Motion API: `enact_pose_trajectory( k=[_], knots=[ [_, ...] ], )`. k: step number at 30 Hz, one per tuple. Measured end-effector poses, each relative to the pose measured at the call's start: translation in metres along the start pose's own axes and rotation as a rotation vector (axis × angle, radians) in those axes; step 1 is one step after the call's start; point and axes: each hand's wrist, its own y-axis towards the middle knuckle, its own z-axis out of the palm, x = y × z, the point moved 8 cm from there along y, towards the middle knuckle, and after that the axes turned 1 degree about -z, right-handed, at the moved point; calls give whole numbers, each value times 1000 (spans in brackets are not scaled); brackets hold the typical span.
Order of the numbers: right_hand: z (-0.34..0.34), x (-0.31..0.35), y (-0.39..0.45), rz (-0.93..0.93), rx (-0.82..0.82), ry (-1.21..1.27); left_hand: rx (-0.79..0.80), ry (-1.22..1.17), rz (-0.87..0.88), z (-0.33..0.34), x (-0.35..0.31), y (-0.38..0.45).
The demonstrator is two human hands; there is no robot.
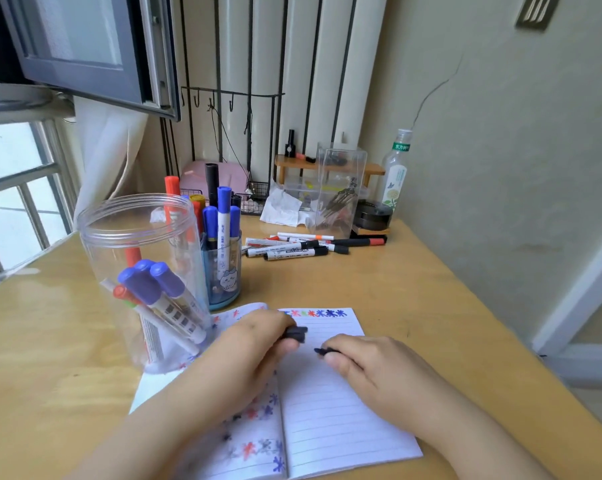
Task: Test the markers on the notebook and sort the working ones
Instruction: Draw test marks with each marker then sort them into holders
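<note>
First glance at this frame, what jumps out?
Both hands meet over the open notebook at the near edge of the table: the left hand pinches a dark cap, the right hand grips a dark marker, tip exposed. To the left, a clear jar of blue-capped markers rests on the notebook's corner, with a blue cup of markers behind it. Further back lies a loose pile of markers.

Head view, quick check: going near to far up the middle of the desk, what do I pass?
Open notebook → left hand holding a black cap and right hand holding the marker → blue pen cup → loose markers lying flat → clear acrylic box → wooden shelf.
</note>
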Motion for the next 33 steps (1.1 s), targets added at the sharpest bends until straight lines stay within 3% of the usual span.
enact_pose_trajectory(
  k=[8,15,17,20,26,33],
  knots=[
    [-12,-51,3,323,-160,711,-37,42,-89,2,9,-6],
    [-15,-71,28,477,-281,1409,26,63,-80,14,5,-6],
    [-10,-79,37,485,-275,1498,40,82,-56,16,1,-6],
    [4,-91,46,499,-298,1391,52,89,-54,18,1,-5],
    [-1,-103,50,450,-415,779,74,6,-124,26,6,-1],
    [-2,-122,48,466,-488,543,131,62,-88,34,6,-2]
  ],
)
